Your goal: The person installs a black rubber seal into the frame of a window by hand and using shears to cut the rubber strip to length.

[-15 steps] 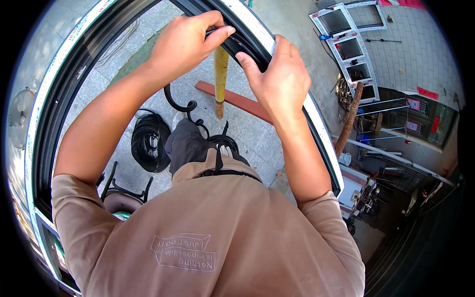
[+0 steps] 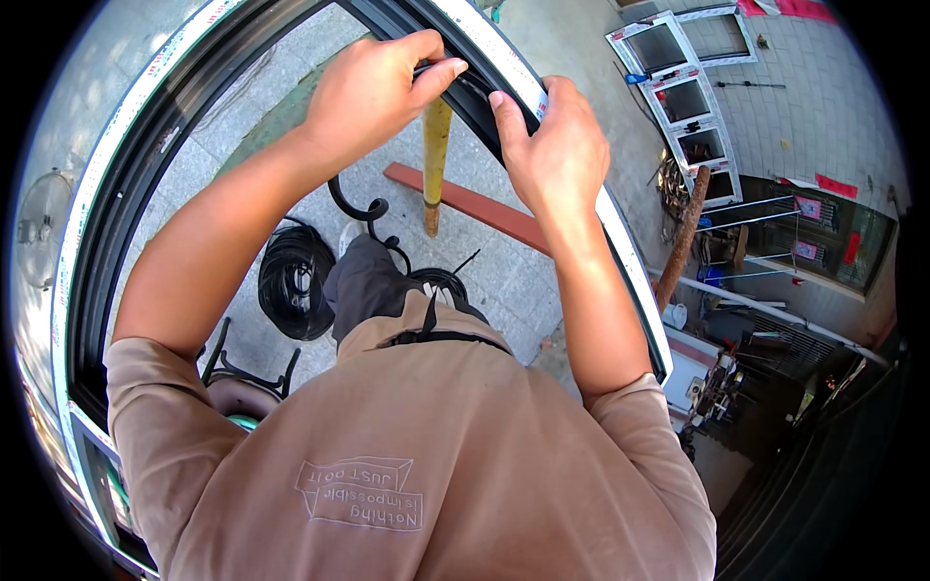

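A large window frame (image 2: pixel 481 37), white-filmed outside with black inner channels, surrounds my arms. At its far side my left hand (image 2: pixel 373 87) is closed, thumb and forefinger pinching a black rubber sealing strip (image 2: pixel 372 209) against the channel. Below that hand the strip dangles in a loose curl toward the floor. Just to the right, my right hand (image 2: pixel 560 150) grips the frame's bar. Its thumb presses on the black inner channel and its fingers wrap over the white outer edge.
A black coil of strip (image 2: pixel 281 281) lies on the paving by my legs. Beyond it are a yellow post (image 2: pixel 436 160) and a reddish-brown bar (image 2: pixel 470 208). White-framed window panels (image 2: pixel 683 100) are at far right, near a rusty pole (image 2: pixel 684 237) and a machine (image 2: pixel 712 387).
Both hands have shifted slightly to the right and nearer along the frame. The dangling strip has swung a little; its part near my feet lies differently.
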The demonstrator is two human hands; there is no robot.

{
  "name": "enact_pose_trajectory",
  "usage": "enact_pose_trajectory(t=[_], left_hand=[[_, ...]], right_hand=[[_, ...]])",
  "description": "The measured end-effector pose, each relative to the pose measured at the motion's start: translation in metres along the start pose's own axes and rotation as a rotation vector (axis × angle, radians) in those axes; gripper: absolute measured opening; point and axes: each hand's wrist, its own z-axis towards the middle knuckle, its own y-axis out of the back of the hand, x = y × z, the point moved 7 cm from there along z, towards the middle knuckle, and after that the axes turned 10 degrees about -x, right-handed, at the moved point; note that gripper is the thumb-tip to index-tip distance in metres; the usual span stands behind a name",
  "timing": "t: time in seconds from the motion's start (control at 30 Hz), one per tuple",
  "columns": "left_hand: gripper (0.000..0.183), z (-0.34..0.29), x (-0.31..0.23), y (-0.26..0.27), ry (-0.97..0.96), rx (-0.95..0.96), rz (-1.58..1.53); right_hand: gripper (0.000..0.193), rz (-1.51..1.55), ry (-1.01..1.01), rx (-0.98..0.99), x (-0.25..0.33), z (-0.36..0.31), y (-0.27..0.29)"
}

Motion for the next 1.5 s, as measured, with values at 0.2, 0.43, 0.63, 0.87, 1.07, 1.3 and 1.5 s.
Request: enact_pose_trajectory(t=[0.2,0.43,0.63,0.87,1.07,1.3,1.5], left_hand=[[0.03,-0.001,0.002,-0.003,-0.055,-0.043,-0.04],[0.033,-0.001,-0.002,-0.001,0.017,0.026,-0.015],[0.027,-0.005,-0.01,0.005,-0.243,-0.062,-0.033],[0.026,-0.006,-0.007,0.007,-0.315,-0.018,-0.052],[0.027,-0.007,-0.004,0.003,-0.291,-0.007,-0.045],[0.026,-0.007,-0.003,0.005,-0.304,0.003,-0.012],[0.026,-0.008,-0.011,0.004,-0.288,0.048,-0.071]], right_hand=[[0.059,-0.028,0.055,-0.045,0.008,-0.003,0.005],[0.06,-0.095,-0.028,-0.02,0.004,0.005,-0.004],[0.059,-0.086,0.026,-0.094,0.005,0.001,-0.002],[0.072,-0.025,0.198,-0.043,-0.014,-0.019,0.016],[0.082,-0.121,0.162,-0.01,-0.039,-0.04,0.026],[0.092,-0.079,0.169,0.102,-0.052,-0.045,0.038],[0.1,-0.159,0.109,0.176,-0.111,-0.089,0.069]])
